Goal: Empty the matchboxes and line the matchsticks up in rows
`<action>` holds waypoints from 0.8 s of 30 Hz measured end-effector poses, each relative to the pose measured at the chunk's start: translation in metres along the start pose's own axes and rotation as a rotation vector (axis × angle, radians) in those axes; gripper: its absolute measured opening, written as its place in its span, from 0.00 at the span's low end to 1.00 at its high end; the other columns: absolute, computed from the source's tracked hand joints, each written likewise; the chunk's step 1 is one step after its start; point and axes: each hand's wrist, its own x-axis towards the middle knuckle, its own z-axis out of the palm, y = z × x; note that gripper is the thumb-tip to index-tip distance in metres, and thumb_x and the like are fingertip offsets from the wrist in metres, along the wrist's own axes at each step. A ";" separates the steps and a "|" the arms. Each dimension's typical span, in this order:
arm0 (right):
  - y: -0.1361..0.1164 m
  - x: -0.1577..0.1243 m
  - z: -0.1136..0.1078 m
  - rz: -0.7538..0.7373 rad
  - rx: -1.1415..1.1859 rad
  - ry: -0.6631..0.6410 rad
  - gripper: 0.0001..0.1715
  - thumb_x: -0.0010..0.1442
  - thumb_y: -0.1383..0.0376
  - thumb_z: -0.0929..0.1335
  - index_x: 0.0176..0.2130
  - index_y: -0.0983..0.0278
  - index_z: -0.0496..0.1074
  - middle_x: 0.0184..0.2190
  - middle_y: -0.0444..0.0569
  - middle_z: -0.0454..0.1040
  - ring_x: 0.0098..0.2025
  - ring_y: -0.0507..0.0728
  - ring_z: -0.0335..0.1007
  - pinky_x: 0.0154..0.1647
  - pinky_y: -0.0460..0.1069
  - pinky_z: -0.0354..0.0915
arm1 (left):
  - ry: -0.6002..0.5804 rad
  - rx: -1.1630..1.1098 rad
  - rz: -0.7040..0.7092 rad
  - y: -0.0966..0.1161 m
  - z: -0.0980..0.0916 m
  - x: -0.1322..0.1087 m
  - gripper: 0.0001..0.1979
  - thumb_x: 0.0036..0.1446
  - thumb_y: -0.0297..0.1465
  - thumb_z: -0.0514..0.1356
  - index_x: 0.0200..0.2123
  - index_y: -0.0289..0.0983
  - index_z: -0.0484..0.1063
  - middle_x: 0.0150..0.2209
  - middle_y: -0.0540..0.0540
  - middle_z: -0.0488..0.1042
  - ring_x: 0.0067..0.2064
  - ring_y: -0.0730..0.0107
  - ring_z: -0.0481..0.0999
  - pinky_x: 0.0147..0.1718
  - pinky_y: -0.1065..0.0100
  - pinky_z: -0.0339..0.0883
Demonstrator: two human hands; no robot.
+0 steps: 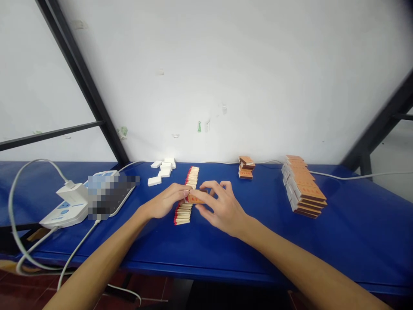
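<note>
My left hand and my right hand meet over a long row of red-tipped matches lying on the blue table. Both hands pinch a small orange matchbox between thumb and fingers, just above the matches. My left fingers are curled on its left end. My right thumb and forefinger grip its right end, with the other fingers spread.
Several white inner trays lie at the back left. A small stack of orange matchboxes and a long pile of matchboxes sit to the right. A white power strip with cables lies at the left. A white wall stands behind.
</note>
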 end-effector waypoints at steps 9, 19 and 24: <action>-0.005 0.003 -0.006 0.314 0.562 -0.234 0.20 0.65 0.57 0.68 0.56 0.56 0.70 0.46 0.46 0.77 0.29 0.50 0.71 0.36 0.48 0.66 | -0.011 0.035 -0.122 0.006 -0.006 -0.038 0.16 0.64 0.43 0.56 0.47 0.38 0.67 0.31 0.52 0.68 0.31 0.72 0.64 0.31 0.71 0.58; -0.012 0.000 0.004 0.263 0.480 -0.264 0.23 0.59 0.63 0.71 0.55 0.58 0.73 0.44 0.49 0.75 0.44 0.57 0.72 0.47 0.52 0.68 | 0.115 0.278 -0.128 -0.006 0.007 -0.060 0.19 0.62 0.41 0.59 0.53 0.38 0.71 0.24 0.55 0.63 0.26 0.74 0.63 0.27 0.72 0.58; -0.009 0.000 0.006 0.279 0.446 -0.248 0.22 0.60 0.63 0.71 0.54 0.57 0.73 0.44 0.48 0.71 0.43 0.55 0.71 0.47 0.52 0.68 | 0.090 0.264 -0.110 -0.006 0.005 -0.052 0.19 0.62 0.38 0.58 0.54 0.38 0.71 0.24 0.55 0.63 0.25 0.75 0.64 0.26 0.73 0.58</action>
